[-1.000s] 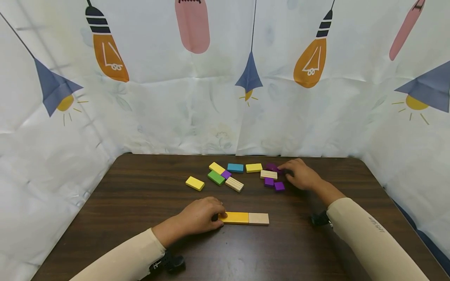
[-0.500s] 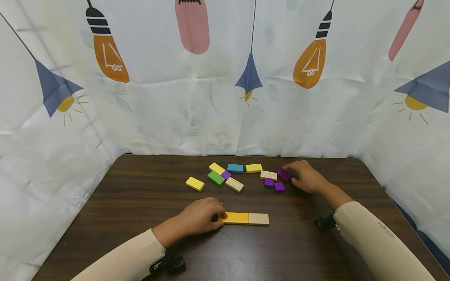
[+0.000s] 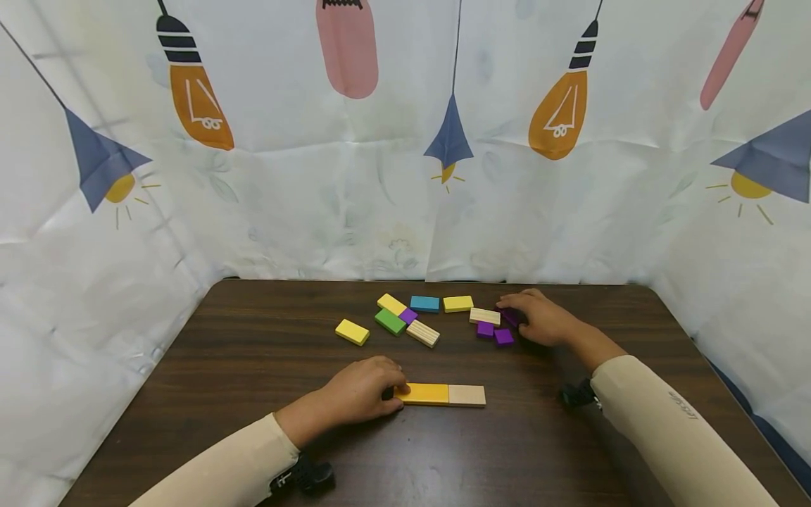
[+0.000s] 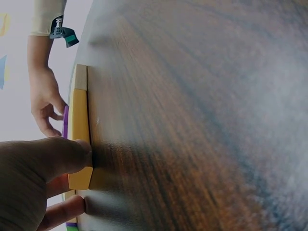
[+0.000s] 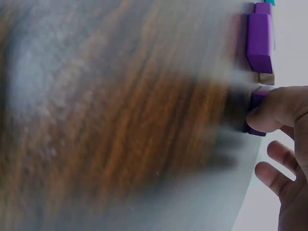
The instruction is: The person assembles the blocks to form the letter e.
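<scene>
My left hand (image 3: 357, 387) pinches the left end of a yellow block (image 3: 427, 393) near the middle of the table. Against that block's right end lies a plain wood block (image 3: 467, 396), in line with it. In the left wrist view the thumb presses the side of the yellow block (image 4: 79, 120). Farther back, my right hand (image 3: 546, 318) holds a dark purple block (image 3: 510, 317) between thumb and fingers, partly hidden by the hand. The right wrist view shows the thumb on that purple block (image 5: 257, 99). A grooved wood block (image 3: 484, 316) lies just left of it.
Two small purple blocks (image 3: 503, 338) lie in front of the grooved one. Farther left are a yellow block (image 3: 458, 303), a blue block (image 3: 425, 304), a green block (image 3: 389, 321), another grooved wood block (image 3: 422, 333) and a lone yellow block (image 3: 352, 332). A patterned curtain (image 3: 393, 211) hangs behind the table.
My right hand first drew the purple block rightward, away from the grooved block, then came back left over it, covering more of it. The left hand and its blocks have stayed put.
</scene>
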`<state>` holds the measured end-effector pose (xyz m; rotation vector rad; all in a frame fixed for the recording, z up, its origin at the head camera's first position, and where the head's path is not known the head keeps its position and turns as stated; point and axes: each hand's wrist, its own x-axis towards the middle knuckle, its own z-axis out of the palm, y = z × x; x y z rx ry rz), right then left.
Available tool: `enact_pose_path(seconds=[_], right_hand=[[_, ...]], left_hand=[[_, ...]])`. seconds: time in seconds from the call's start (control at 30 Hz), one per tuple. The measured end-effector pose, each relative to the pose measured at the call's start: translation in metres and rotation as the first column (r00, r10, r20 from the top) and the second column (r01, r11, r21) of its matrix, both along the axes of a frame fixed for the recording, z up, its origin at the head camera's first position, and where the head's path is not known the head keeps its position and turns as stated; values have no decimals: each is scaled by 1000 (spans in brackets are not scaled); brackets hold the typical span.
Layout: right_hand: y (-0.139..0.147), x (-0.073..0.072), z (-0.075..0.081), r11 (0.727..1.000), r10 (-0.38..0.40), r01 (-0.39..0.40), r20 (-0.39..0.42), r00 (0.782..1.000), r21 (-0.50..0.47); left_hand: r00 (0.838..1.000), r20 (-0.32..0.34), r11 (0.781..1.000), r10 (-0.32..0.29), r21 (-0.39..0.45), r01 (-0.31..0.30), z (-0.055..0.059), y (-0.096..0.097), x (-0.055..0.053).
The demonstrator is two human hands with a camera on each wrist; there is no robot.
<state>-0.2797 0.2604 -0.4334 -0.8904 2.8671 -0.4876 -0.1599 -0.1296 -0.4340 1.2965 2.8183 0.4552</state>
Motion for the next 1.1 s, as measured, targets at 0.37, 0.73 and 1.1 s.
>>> enact_pose_path(seconds=[0.37,0.73,1.1], right_hand=[[13,7,14,999,-36,36,40,999,0],[1,23,29,995,60,-56,49,997,-86],[-25,44,29,982,166,-160,53,985,-95]], left_hand=[[1000,2,1000,-2,0,2,1,1,0],[1000,3,1000,-2,-3,2,1,1,0],[1000,-3,1000,-7,-7,7,1,1,-1]])
